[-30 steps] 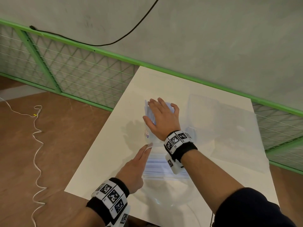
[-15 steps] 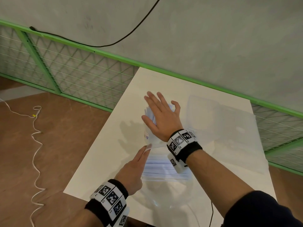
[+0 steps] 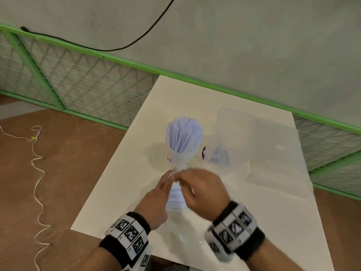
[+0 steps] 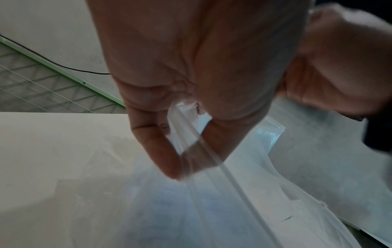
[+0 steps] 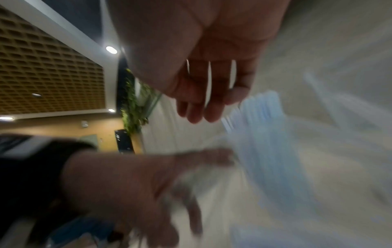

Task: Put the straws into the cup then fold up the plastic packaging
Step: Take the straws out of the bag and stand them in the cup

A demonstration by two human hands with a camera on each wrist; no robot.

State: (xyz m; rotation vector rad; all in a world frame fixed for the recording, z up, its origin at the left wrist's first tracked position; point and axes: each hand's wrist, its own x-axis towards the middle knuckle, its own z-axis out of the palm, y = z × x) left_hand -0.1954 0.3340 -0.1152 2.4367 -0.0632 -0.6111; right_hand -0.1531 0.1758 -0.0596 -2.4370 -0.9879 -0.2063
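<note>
A clear cup (image 3: 178,158) stands mid-table, packed with pale blue straws (image 3: 184,133) that fan out above its rim. Just in front of it lies the clear plastic packaging (image 3: 176,196) with several straws still inside. My left hand (image 3: 172,174) pinches the packaging's top edge between thumb and forefinger, which the left wrist view shows plainly on the plastic packaging (image 4: 212,193). My right hand (image 3: 183,182) is blurred, right beside the left hand over the packaging mouth. Its fingers (image 5: 201,115) hang loosely extended and hold nothing.
A large clear plastic sheet or box (image 3: 257,145) lies to the right of the cup. The white table (image 3: 121,192) ends at a green mesh fence (image 3: 78,85) and a grey wall. A white cord (image 3: 37,173) trails across the brown floor at left.
My right hand left the top of the straws in the cup and pulled back toward me, next to the left hand. The left hand kept its pinch on the packaging.
</note>
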